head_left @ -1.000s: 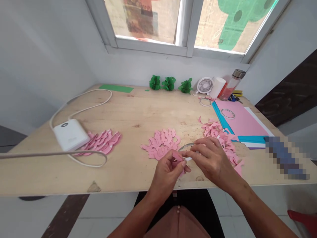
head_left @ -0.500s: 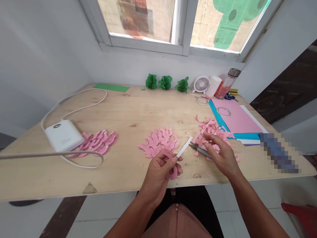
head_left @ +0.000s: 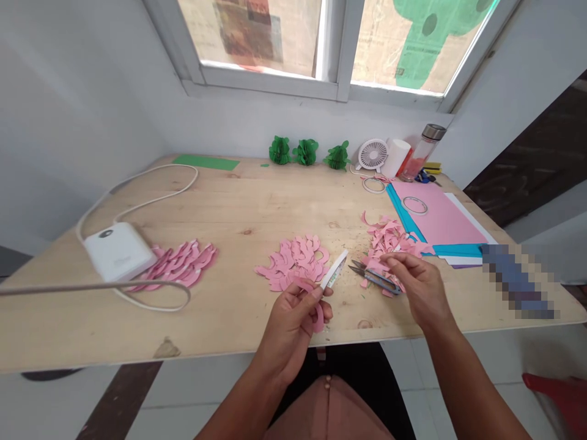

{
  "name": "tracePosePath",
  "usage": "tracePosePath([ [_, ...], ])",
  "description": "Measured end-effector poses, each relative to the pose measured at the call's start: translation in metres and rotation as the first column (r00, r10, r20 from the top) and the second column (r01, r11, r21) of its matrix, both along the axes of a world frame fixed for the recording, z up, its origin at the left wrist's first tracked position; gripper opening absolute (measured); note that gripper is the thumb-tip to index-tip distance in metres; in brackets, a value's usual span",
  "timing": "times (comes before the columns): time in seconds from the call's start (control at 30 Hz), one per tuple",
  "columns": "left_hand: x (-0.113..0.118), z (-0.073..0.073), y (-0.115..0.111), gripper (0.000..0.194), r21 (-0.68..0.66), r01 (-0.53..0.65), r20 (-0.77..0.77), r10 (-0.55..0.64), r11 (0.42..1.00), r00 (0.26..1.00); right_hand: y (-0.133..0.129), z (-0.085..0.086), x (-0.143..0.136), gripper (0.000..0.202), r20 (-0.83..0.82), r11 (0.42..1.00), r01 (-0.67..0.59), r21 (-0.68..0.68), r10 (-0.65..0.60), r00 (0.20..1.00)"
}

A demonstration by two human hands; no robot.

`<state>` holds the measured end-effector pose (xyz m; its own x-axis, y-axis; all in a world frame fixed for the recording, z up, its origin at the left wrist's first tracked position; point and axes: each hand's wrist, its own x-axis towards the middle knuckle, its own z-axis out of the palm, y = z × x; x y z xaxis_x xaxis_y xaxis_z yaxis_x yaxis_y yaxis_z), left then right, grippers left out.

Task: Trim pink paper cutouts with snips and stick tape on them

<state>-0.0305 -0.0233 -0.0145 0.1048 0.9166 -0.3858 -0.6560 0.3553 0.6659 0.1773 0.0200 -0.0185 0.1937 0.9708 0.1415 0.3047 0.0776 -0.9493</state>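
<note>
My left hand [head_left: 299, 318] is closed around a curved pink paper piece [head_left: 318, 319] and a narrow white strip [head_left: 334, 267], which sticks up past the thumb. To its right, my right hand [head_left: 419, 284] has thumb and forefinger pinched together above a pile of pink paper scraps [head_left: 389, 235]. Whatever sits between those fingertips is too small to make out. Thread snips [head_left: 376, 278] lie just below that hand, blades pointing left. Beyond my left hand rests a heap of curved pink paper cutouts [head_left: 293, 260].
At left, a white power bank [head_left: 120, 250] with a looping cable [head_left: 160, 203] lies against stacked pink pieces [head_left: 188, 263]. Colored paper sheets [head_left: 452, 223] carry a tape roll [head_left: 414, 205] at right. A small fan [head_left: 372, 156] and bottle [head_left: 422, 153] stand behind.
My right hand has drawn its fingers into a pinch and shifted slightly right, uncovering more of the snips. The white strip in my left hand has tilted and moved a little left.
</note>
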Motion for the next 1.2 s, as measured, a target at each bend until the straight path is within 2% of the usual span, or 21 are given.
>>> tracePosePath([
  [0.1,-0.002,-0.001,-0.001,0.020,-0.008,0.015,0.041,-0.015,1.000,0.999,0.005,-0.011,0.034,0.020,0.246,0.992,0.082,0.099,-0.105,0.964],
  [0.13,-0.003,-0.002,-0.002,0.020,-0.010,0.020,0.054,-0.019,1.000,0.998,0.007,-0.015,0.044,0.021,0.389,0.989,0.078,0.127,-0.122,0.913],
  [0.2,-0.003,-0.005,-0.003,0.020,-0.010,0.026,0.072,-0.025,1.000,0.997,0.009,-0.021,0.060,0.020,0.685,0.989,-0.017,0.150,-0.091,0.723],
  [0.23,-0.003,-0.006,-0.004,0.021,-0.008,0.029,0.079,-0.029,1.000,0.996,0.010,-0.022,0.063,0.021,0.763,0.983,-0.041,0.181,-0.114,0.636],
  [0.27,-0.003,-0.007,-0.004,0.021,-0.005,0.034,0.083,-0.033,0.999,0.996,0.009,-0.023,0.064,0.022,0.802,0.976,-0.059,0.210,-0.137,0.582],
  [0.3,-0.004,-0.007,-0.005,0.020,-0.003,0.040,0.087,-0.040,0.999,0.995,0.007,-0.022,0.061,0.022,0.808,0.968,-0.071,0.242,-0.160,0.567],
  [0.33,-0.004,-0.008,-0.005,0.019,-0.002,0.045,0.086,-0.045,0.999,0.995,0.005,-0.021,0.056,0.022,0.790,0.962,-0.084,0.261,-0.163,0.591],
  [0.4,-0.004,-0.006,-0.007,0.018,-0.004,0.051,0.082,-0.050,0.999,0.995,-0.002,-0.017,0.037,0.020,0.696,0.956,-0.104,0.273,-0.122,0.708],
  [0.47,-0.004,-0.005,-0.009,0.017,-0.005,0.054,0.075,-0.054,0.999,0.996,-0.010,-0.015,0.014,0.020,0.573,0.966,-0.158,0.205,0.012,0.820],
  [0.53,-0.004,-0.004,-0.012,0.018,-0.002,0.071,0.074,-0.071,0.997,0.995,-0.018,-0.015,-0.010,0.023,0.458,0.962,-0.243,0.125,0.162,0.874],
  [0.57,-0.004,-0.004,-0.014,0.018,0.001,0.086,0.075,-0.086,0.996,0.993,-0.021,-0.015,-0.020,0.025,0.418,0.962,-0.253,0.098,0.191,0.888],
  [0.63,-0.004,-0.005,-0.018,0.020,0.009,0.116,0.082,-0.117,0.993,0.990,-0.025,-0.018,-0.036,0.031,0.369,0.957,-0.283,0.066,0.240,0.898],
  [0.7,-0.003,-0.008,-0.023,0.021,0.016,0.146,0.097,-0.147,0.989,0.984,-0.026,-0.020,-0.045,0.028,0.342,0.961,-0.269,0.058,0.234,0.910],
  [0.87,-0.005,-0.014,-0.032,0.020,0.030,0.213,0.077,-0.215,0.977,0.974,-0.025,-0.020,-0.047,0.018,0.398,0.968,-0.229,0.099,0.172,0.901],
  [1.07,-0.017,-0.008,-0.026,0.017,0.023,0.149,-0.055,-0.148,0.989,0.987,-0.030,-0.024,-0.044,0.016,0.494,0.946,-0.247,0.209,0.117,0.862],
  [1.2,-0.020,-0.007,-0.022,0.018,-0.006,0.168,-0.095,-0.168,0.986,0.981,-0.032,-0.027,-0.042,0.016,0.523,0.930,-0.266,0.254,0.099,0.847],
])
